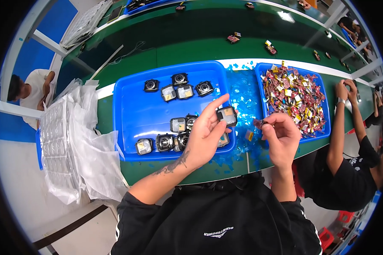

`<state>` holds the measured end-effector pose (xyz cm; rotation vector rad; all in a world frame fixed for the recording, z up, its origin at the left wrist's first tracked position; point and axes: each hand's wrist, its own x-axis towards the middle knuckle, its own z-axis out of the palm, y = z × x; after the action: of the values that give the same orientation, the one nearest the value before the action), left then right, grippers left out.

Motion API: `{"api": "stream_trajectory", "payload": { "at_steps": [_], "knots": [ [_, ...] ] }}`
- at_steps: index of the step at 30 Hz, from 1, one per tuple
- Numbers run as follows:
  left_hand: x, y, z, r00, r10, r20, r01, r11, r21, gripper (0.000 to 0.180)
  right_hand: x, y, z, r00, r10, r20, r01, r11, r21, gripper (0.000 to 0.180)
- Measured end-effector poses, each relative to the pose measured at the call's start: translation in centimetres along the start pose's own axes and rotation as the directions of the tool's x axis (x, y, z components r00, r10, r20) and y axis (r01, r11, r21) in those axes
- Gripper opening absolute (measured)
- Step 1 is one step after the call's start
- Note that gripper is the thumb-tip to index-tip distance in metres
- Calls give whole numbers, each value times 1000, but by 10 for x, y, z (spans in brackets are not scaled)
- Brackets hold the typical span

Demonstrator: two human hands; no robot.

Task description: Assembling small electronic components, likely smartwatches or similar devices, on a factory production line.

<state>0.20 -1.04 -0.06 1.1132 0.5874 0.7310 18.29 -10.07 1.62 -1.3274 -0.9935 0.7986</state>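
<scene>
My left hand (204, 137) holds a small black square watch case (227, 116) between thumb and fingers, its pale inner side partly showing. To its right, my right hand (281, 138) pinches a small dark red electronic part (258, 123), with a yellow-and-white piece (249, 135) hanging just below it. The two held things are apart. Beneath my left hand is a blue tray (136, 123) with several watch cases (151, 85), some with a round dark face up, others showing pale insides. My left hand hides part of the lower group.
A second blue tray (326, 127) heaped with red, yellow and white small parts (293, 97) stands right. Blue film scraps (242, 100) lie between the trays. Clear plastic trays (55, 140) are stacked left. Loose parts (271, 47) sit on the green belt beyond. A co-worker's arms (337, 127) reach in at right.
</scene>
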Motion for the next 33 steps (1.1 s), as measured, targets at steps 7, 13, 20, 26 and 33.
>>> {"api": "stream_trajectory", "payload": {
  "at_steps": [7, 13, 20, 26, 33],
  "knots": [
    [-2, -7, 4, 999, 36, 24, -32, 992, -119, 47, 5, -12, 32, 990, -74, 119, 104, 956, -275, 15],
    [-7, -2, 8, 992, 22, 125, -4, 990, -141, 46, 11, -21, 44, 991, -123, 48, 132, 902, -411, 12],
    [-9, -2, 9, 992, 21, 126, -9, 996, -93, 46, 12, -24, 42, 995, -70, 70, 93, 904, -417, 9],
    [-10, -8, 9, 991, 93, 97, -86, 993, -79, 47, 13, -25, 43, 997, -30, 71, 56, 908, -415, 7],
    [-13, -8, 9, 991, 70, 117, -69, 998, -9, 47, 20, -26, 37, 969, -167, 182, 238, 828, -508, 9]
  ]
}}
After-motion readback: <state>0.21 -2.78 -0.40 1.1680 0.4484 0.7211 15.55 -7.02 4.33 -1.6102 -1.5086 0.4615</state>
